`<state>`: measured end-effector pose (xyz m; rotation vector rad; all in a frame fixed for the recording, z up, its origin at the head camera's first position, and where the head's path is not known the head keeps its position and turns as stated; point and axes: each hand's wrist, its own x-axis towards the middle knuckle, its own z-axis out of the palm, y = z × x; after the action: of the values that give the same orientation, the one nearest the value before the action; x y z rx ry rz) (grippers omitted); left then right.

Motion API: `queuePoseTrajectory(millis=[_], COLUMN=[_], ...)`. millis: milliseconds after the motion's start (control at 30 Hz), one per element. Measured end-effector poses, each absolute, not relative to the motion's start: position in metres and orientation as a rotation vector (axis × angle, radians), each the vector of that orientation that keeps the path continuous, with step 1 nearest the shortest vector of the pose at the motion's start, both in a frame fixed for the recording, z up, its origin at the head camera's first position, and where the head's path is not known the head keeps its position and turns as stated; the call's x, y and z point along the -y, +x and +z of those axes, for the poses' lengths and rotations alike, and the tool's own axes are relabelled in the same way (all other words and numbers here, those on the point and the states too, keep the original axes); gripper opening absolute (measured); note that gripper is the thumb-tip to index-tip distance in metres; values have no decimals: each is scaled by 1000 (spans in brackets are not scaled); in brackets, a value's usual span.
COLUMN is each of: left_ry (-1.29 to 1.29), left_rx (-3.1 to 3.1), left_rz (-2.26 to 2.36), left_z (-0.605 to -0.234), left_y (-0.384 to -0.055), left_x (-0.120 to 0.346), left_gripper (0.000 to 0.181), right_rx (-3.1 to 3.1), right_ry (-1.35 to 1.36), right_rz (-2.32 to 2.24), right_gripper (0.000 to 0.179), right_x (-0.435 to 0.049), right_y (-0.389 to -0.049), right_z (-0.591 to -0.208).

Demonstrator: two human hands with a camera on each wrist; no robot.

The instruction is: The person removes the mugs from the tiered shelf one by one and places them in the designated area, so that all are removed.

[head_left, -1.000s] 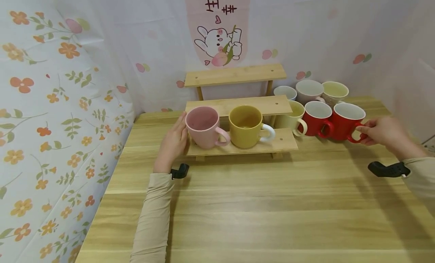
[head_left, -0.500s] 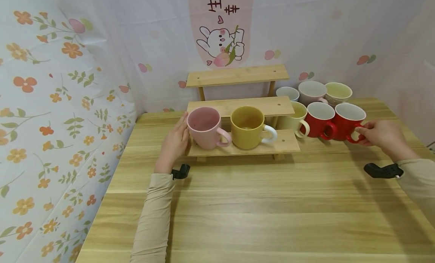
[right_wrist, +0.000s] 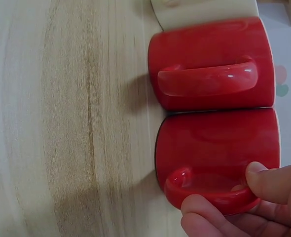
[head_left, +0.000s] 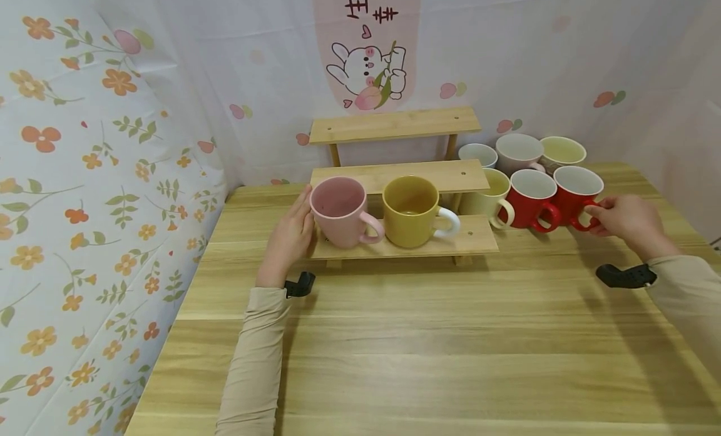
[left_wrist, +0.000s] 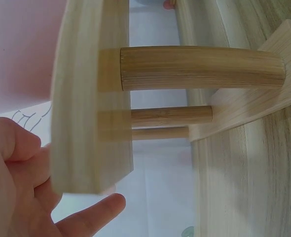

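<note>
My right hand (head_left: 631, 222) pinches the handle of the right-hand red mug (right_wrist: 209, 143) between thumb and fingers. This mug stands upright on the table against a second red mug (right_wrist: 209, 64); both are white inside. My left hand (head_left: 289, 236) lies at the left end of the wooden tiered rack (head_left: 394, 176), fingers extended beside the pink mug (head_left: 343, 226). In the left wrist view, its fingers are around the end of the rack's board (left_wrist: 79, 108), partly hidden behind it. A mustard mug (head_left: 408, 220) with a white handle stands beside the pink one on the lowest tier.
Left of the red mugs is a cream mug (head_left: 479, 203). Behind them stand a pale blue-white cup (head_left: 477, 153), a pale pinkish mug (head_left: 519, 151) and a light yellow one (head_left: 563, 151). Printed cloth (head_left: 253, 60) hangs behind the wooden table (head_left: 428, 348).
My right hand has shifted left with the right-hand red mug, bringing it against the other red mug. My left hand stays beside the pink mug; the head view has shifted slightly.
</note>
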<state>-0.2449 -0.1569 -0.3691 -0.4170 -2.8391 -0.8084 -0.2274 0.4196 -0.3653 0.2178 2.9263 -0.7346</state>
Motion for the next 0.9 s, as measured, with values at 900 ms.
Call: queuePoseTrajectory(millis=[900], left_ry=[-415], left_rx=[2856], left_rz=[-807], left_z=[-366], left_y=[-243], left_x=[157], left_gripper=[47], right_rx=[-2929], right_ry=[234], right_rz=[-791], right_gripper=[51], right_x=[-418], right_y=[-237], right_z=[-362])
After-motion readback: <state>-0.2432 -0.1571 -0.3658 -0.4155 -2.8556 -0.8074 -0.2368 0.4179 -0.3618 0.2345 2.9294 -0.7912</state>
